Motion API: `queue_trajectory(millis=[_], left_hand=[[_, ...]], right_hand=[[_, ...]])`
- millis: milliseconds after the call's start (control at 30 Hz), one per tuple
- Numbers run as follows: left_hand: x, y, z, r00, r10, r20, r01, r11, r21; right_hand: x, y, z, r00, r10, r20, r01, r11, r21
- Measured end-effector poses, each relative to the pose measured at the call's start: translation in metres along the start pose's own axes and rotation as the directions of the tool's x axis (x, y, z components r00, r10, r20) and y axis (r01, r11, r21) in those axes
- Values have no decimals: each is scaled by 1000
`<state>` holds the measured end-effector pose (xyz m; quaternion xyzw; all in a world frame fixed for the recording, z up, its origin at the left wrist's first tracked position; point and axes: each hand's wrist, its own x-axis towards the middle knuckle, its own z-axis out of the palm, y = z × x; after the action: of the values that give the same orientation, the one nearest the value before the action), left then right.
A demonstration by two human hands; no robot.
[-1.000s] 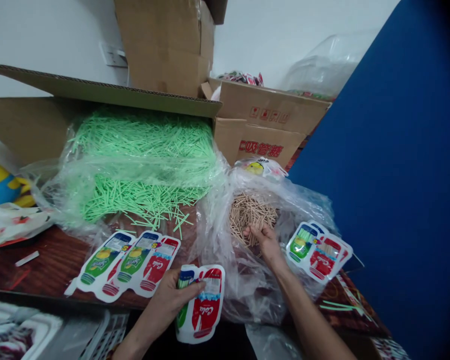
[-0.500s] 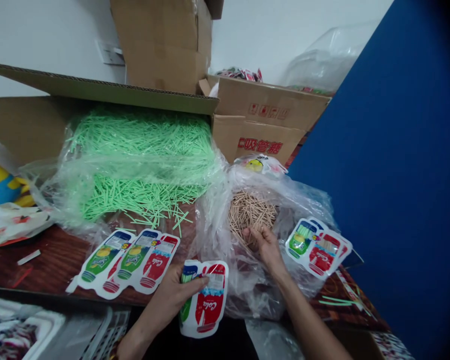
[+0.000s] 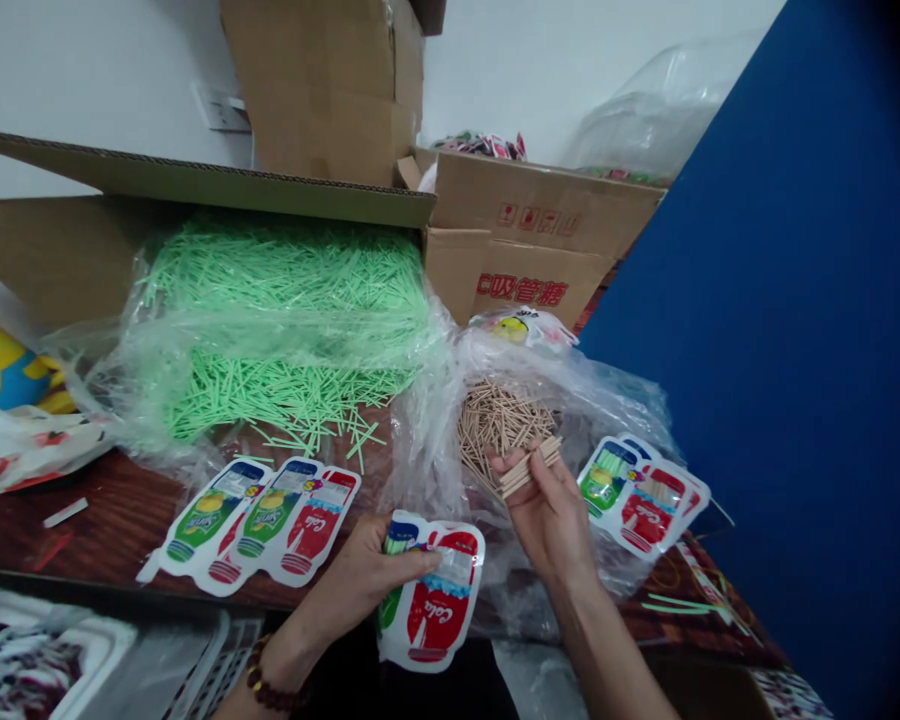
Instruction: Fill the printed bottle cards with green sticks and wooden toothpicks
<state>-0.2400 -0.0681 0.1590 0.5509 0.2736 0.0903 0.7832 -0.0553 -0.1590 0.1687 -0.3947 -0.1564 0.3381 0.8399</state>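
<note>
My left hand (image 3: 367, 565) pinches a bottle-shaped packet (image 3: 441, 600) with a red Cola side and a green side, over the table's front edge. My right hand (image 3: 551, 500) holds a small bundle of brown sticks (image 3: 529, 468) in its fingers, palm up. Just behind it lies a pile of brown sticks (image 3: 499, 420) in a clear plastic bag (image 3: 427, 430). Several green and red packets (image 3: 266, 520) overlap on the table left of my left hand. More packets (image 3: 641, 495), some with sticks inside, lie on the plastic to the right of my right hand.
Green sticks (image 3: 285, 290) fill a plastic-lined cardboard box (image 3: 270, 195) at the back left. Another carton (image 3: 525, 240) stands behind the brown sticks. A blue panel (image 3: 787, 330) borders the right side. White baskets (image 3: 105, 650) sit below the table (image 3: 15, 530) at the left.
My right hand has lifted off the pile, turned palm up, and now shows a bundle of brown sticks. My left hand and its packet have shifted slightly right.
</note>
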Motion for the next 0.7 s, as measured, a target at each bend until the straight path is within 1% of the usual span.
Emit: queue_trajectory(millis=[100, 167, 233, 333, 433, 500, 600, 700], left_hand=[[1, 3, 2, 999, 27, 42, -26, 999, -25], [0, 5, 2, 998, 39, 54, -37, 999, -35], [-1, 7, 1, 997, 42, 69, -38, 998, -51], [-1, 7, 0, 996, 43, 82, -39, 998, -56], [0, 6, -2, 996, 64, 67, -61, 997, -45], [0, 6, -3, 995, 80, 62, -77, 996, -55], [-1, 8, -4, 994, 78, 73, -73, 995, -70], [-4, 10, -4, 994, 56, 90, -53, 998, -36]], right_hand=[[-18, 3, 27, 1000, -10, -5, 10, 997, 72], [-26, 10, 38, 1000, -2, -12, 3, 998, 63], [-31, 17, 44, 1000, 24, -17, -23, 999, 37], [-36, 24, 47, 994, 93, -49, -92, 996, 11], [-41, 28, 46, 982, 161, -96, -159, 987, 25], [-43, 31, 44, 977, 186, -104, -184, 983, 28], [-46, 34, 44, 980, 167, -107, -164, 986, 32], [-45, 34, 47, 986, 129, -108, -124, 991, 57]])
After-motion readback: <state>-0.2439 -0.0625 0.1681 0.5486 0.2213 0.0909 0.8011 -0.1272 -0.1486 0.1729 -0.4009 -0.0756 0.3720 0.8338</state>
